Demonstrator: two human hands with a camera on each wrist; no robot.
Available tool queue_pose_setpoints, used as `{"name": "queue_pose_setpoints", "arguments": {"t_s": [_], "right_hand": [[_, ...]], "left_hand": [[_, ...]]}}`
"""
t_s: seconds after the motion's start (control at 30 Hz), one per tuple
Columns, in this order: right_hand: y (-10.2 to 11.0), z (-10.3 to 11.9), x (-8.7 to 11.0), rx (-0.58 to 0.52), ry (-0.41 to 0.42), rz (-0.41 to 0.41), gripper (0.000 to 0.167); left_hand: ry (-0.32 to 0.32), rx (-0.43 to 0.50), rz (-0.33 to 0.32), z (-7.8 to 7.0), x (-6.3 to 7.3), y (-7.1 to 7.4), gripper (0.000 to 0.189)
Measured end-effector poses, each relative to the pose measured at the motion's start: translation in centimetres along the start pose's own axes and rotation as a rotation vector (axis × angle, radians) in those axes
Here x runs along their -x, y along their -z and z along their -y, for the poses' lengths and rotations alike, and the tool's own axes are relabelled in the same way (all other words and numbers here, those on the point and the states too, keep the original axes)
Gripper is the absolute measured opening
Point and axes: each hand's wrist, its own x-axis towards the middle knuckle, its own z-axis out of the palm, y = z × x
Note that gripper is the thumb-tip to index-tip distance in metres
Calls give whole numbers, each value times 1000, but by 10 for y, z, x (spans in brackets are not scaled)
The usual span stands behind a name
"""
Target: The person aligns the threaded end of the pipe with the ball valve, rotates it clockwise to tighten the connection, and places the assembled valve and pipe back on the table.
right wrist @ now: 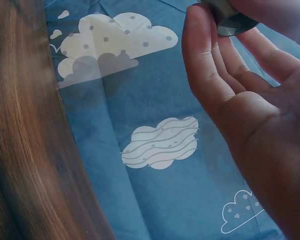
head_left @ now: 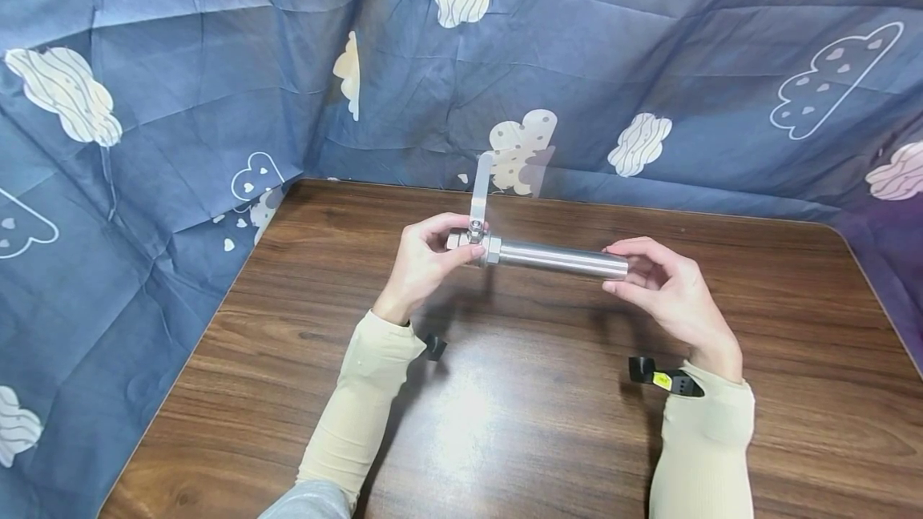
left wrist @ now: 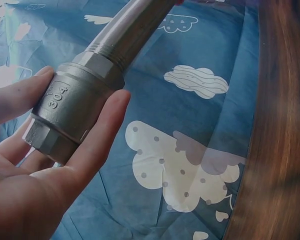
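A steel ball valve (head_left: 492,250) with a flat lever handle (head_left: 481,187) is held above the table by my left hand (head_left: 421,261). The thumb and fingers wrap the valve body, which reads "304" in the left wrist view. From its hex end a smooth steel pipe (head_left: 562,257) runs to the right, with a few threads showing at the joint. My right hand (head_left: 678,291) pinches the pipe's far end between thumb and fingers. In the right wrist view only the open end of the pipe (right wrist: 232,22) shows, partly hidden by the hand.
Below the hands lies a brown wood-grain table (head_left: 534,407) with rounded back corners. A blue cloth (head_left: 404,46) with cloud prints hangs behind and along the left side. Black camera mounts (head_left: 642,369) sit at both wrists.
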Motion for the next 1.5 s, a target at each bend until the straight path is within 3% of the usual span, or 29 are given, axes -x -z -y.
{"name": "queue_pose_setpoints", "arguments": {"t_s": [0.2, 0.43, 0.67, 1.03, 1.5], "right_hand": [[-1, -1, -1, -78, 32, -16, 45], [-2, 0, 0, 2, 11, -29, 43], [-1, 2, 1, 69, 1, -38, 43], [0, -1, 1, 145, 7, -43, 37], [1, -1, 1, 91, -2, 20, 26]], "left_hand": [[14, 30, -2, 1, 0, 0, 35], [26, 35, -14, 1, 0, 0, 36], [7, 99, 0, 3, 0, 0, 34], [12, 25, -14, 2, -1, 0, 35], [16, -3, -2, 2, -1, 0, 34]]}}
